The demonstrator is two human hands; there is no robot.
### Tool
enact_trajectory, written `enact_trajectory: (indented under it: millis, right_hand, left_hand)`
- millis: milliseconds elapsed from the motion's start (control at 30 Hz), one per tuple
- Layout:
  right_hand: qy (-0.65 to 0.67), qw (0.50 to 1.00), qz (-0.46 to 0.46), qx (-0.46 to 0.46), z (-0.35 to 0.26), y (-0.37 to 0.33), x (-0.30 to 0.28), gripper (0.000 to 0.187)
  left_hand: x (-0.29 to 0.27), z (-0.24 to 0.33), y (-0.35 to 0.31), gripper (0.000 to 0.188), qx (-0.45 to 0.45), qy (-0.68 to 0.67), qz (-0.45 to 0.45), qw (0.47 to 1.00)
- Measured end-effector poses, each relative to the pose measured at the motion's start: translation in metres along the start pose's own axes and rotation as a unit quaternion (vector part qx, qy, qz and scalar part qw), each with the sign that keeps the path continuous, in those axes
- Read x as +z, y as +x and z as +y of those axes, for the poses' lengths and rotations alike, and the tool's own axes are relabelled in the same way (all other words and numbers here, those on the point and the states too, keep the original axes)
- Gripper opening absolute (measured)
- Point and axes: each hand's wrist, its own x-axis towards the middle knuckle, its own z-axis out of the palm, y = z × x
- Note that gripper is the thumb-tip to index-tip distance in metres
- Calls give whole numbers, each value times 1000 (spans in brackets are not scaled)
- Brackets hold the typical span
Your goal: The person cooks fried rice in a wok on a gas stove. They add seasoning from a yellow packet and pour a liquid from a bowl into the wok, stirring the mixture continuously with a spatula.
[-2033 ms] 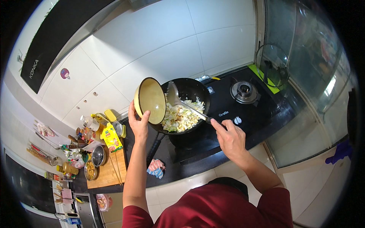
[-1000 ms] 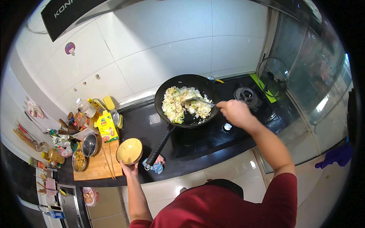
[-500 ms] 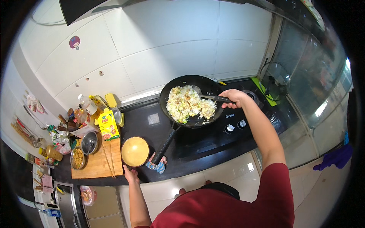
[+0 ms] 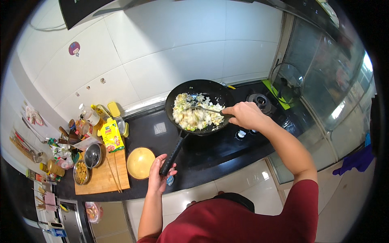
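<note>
Fried rice [image 4: 190, 117] with bits of egg and greens lies in a black wok [image 4: 206, 87] on the stove. My right hand [image 4: 248, 116] is closed round the handle of a spatula [image 4: 208, 109], whose blade is among the rice. Part of the rice is blurred by motion. At the near end of the wok's long black handle [image 4: 175, 153], my left hand [image 4: 159, 174] has its fingers curled round the grip. Just left of that hand stands a yellow bowl [image 4: 140, 163]; a patterned cloth [image 4: 170, 180] shows partly behind the hand.
A wooden board [image 4: 99, 176] on the left carries chopsticks [image 4: 114, 172], a yellow packet [image 4: 112, 137], a metal bowl [image 4: 93, 155] and a bowl of yellowish food [image 4: 82, 173]. Bottles [image 4: 91, 115] crowd behind it. A second burner [image 4: 261, 103] and a glass lid [image 4: 287, 83] are at right.
My left hand has moved from beside the yellow bowl to the wok's handle. My right hand has moved left with the spatula, and the rice has shifted.
</note>
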Motion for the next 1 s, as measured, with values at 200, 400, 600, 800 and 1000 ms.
enact_trajectory:
  millis: [200,400,600,800,1000]
  right_hand:
    - [-38,998,-24,-52,-26,-38,-37,27]
    - [-86,995,25,-41,-40,2,42,13]
    - [-133,987,78,51,5,28,47,13]
    - [-94,992,88,5,20,31,-4,22]
    - [-120,978,145,-92,6,77,54,17]
  left_hand:
    - [-6,-5,6,42,15,37,-34,999]
    - [12,4,-4,38,16,72,3,997]
    - [10,3,-4,45,23,71,13,997]
    - [9,3,-10,48,23,58,39,997]
    - [9,2,-5,53,33,75,11,997]
